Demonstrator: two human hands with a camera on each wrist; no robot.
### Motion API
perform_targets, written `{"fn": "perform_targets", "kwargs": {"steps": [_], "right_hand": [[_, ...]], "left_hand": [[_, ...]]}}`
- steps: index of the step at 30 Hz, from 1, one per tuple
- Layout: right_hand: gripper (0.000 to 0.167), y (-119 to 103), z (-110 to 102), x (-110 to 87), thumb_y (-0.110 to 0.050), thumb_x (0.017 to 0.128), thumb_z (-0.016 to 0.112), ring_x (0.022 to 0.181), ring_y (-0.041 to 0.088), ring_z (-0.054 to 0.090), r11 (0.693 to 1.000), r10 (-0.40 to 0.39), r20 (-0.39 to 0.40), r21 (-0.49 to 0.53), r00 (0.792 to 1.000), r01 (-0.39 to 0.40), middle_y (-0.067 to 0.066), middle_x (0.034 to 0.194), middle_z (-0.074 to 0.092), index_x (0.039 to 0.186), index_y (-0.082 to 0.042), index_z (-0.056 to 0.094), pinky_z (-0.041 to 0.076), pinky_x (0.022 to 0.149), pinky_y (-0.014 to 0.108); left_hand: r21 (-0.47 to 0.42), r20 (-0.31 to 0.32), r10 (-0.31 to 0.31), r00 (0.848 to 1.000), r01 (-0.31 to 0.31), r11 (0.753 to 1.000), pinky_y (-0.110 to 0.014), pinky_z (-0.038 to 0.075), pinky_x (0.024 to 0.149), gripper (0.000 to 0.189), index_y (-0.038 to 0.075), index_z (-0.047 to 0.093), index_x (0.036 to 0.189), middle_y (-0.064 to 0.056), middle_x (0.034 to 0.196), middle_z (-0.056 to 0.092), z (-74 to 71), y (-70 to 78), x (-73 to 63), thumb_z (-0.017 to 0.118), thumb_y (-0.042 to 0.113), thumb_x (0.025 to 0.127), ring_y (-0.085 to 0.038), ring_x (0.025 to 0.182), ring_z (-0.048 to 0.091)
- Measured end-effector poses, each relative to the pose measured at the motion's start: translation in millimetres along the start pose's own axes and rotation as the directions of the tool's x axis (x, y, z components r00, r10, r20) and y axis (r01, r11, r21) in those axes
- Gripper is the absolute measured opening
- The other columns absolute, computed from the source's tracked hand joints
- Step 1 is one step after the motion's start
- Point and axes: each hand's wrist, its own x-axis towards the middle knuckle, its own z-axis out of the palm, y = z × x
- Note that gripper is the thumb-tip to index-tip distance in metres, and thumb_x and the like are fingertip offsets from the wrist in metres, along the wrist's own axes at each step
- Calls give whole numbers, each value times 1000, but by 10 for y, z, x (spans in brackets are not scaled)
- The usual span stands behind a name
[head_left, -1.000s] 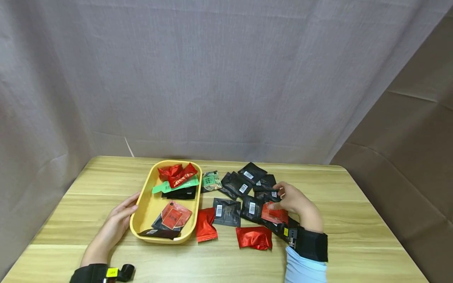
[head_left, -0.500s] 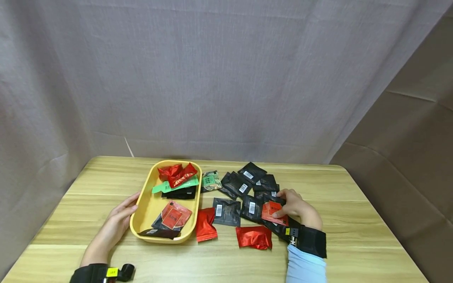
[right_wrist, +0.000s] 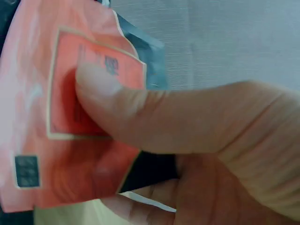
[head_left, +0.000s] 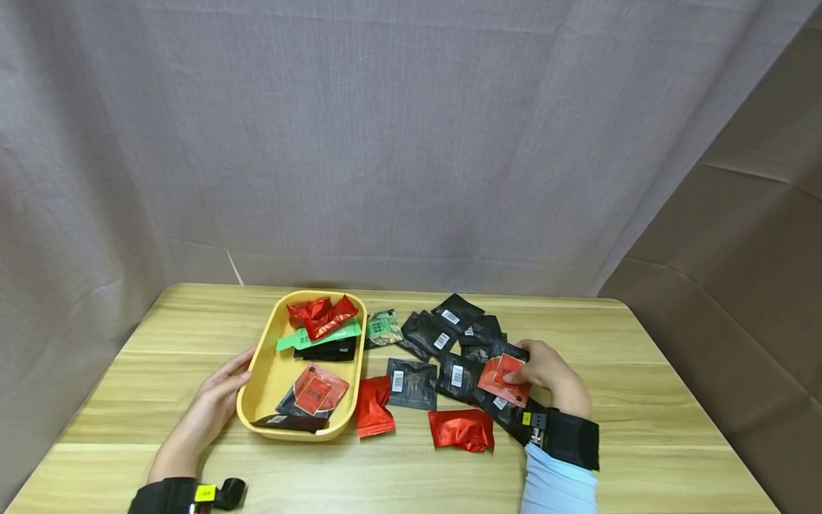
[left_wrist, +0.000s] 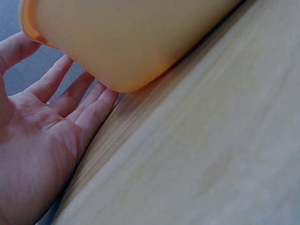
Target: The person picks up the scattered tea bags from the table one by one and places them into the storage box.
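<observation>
Shifted slightly rightward since half a second ago: square red-and-black sachet, pinched by the right hand over flat black sachets | left hand, fingers extended, touching yellow rounded plastic tray on pale wooden tabletop

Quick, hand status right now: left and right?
Left hand: open, touching the side of the yellow tray.
Right hand: closed, pinching a red-and-black packet.

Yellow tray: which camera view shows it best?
Head: the whole yellow tray is in frame, rim and inside visible. Left wrist shows only part of its wall and rim, beside the left hand; right wrist doesn't show it.
</observation>
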Motion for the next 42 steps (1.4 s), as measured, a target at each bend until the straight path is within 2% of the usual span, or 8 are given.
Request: {"fn": "perform_targets", "kwargs": {"steps": [4,8,14,20,25,30,34,42], "right_hand": [[40,-16,-61,-32,-2,78,81,84,34,57,999,-42,-106,-36,993,39,22,95,63,107,12,59,50,77,47],[35,-71,-111,-84,-4,84,76,80,34,57,996,-75,-238,-67,968,60,24,94,63,109,11,58,48,72,46],[34,-322,-131,-161,-5,89,72,76,32,58,993,-111,-317,-83,942,89,24,94,65,116,9,57,47,66,42],[29,-703,-30,-212,-3,87,73,86,39,63,974,-219,-419,-147,881,172,25,101,68,113,5,63,50,75,52],[21,-1004,122,-254,-6,88,73,86,38,65,943,-323,-451,-227,832,243,20,98,70,108,-2,67,51,72,53],[18,-1299,311,-322,-10,87,76,76,30,64,897,-432,-458,-311,777,314,11,89,70,104,-8,70,52,62,45],[16,-1489,483,-361,-9,84,79,74,24,63,841,-535,-438,-356,722,407,6,87,71,98,-10,71,52,63,39],[10,-1794,841,-436,-8,89,74,84,14,63,674,-738,-306,-374,601,637,-4,89,71,95,-14,70,52,77,32]], "left_hand": [[5,-4,-2,1000,2,1000,-16,44,97,45,7,41,148,19,130,54,12,2,-1,45,9,103,1,119,54],[16,-4,-6,1000,6,1000,-16,43,98,54,-6,27,152,20,130,54,22,3,-1,45,9,103,2,119,53],[33,-16,-26,1000,27,999,-15,43,98,58,-10,22,152,19,130,51,22,6,-7,46,11,103,4,118,52],[43,-17,-35,999,36,998,-14,41,99,57,-8,22,153,19,131,48,-1,-12,-12,45,11,104,5,119,51],[41,-9,-32,999,32,999,-14,41,99,57,-8,22,153,20,131,48,-19,-23,-11,44,11,104,5,120,51],[36,-6,-22,1000,22,999,-15,41,99,57,-8,21,153,20,131,48,-16,-18,-7,44,11,104,5,120,51],[29,-6,-17,1000,17,999,-15,42,98,54,-6,25,153,20,131,50,-13,-13,-2,44,10,104,4,119,51],[29,1,-21,1000,21,999,-15,42,98,54,-5,26,153,20,131,50,-16,-15,1,44,10,104,4,120,51]]}}
